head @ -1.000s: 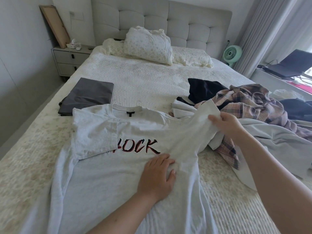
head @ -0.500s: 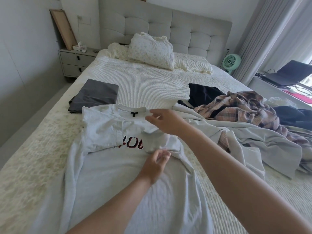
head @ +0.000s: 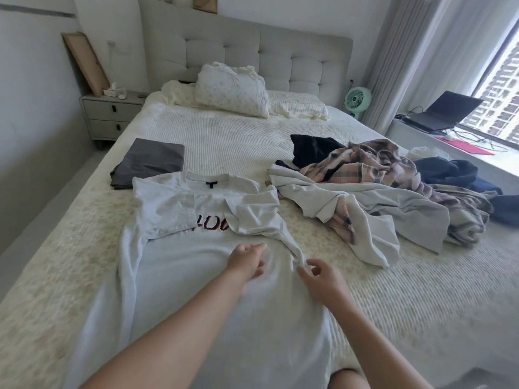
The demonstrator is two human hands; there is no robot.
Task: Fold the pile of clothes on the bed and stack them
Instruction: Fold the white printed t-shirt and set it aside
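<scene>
A white T-shirt of soft, slightly creased cotton lies flat, face up, on the near half of the bed, collar toward the headboard. Both short sleeves are folded inward over the chest, covering all but a few red and black printed letters. The left hand hovers over the shirt's middle, fingers loosely curled and holding nothing. The right hand is at the shirt's right edge, fingers half spread and bent beside a bunched ridge of fabric; whether they touch it is unclear. Near the bed's left edge, just beyond the shirt, lies a folded dark grey garment, a neat rectangle. Toward the right edge sprawls a rumpled pile of clothes: pale grey, plaid flannel and dark pieces. The bedcover is ribbed and cream.
</scene>
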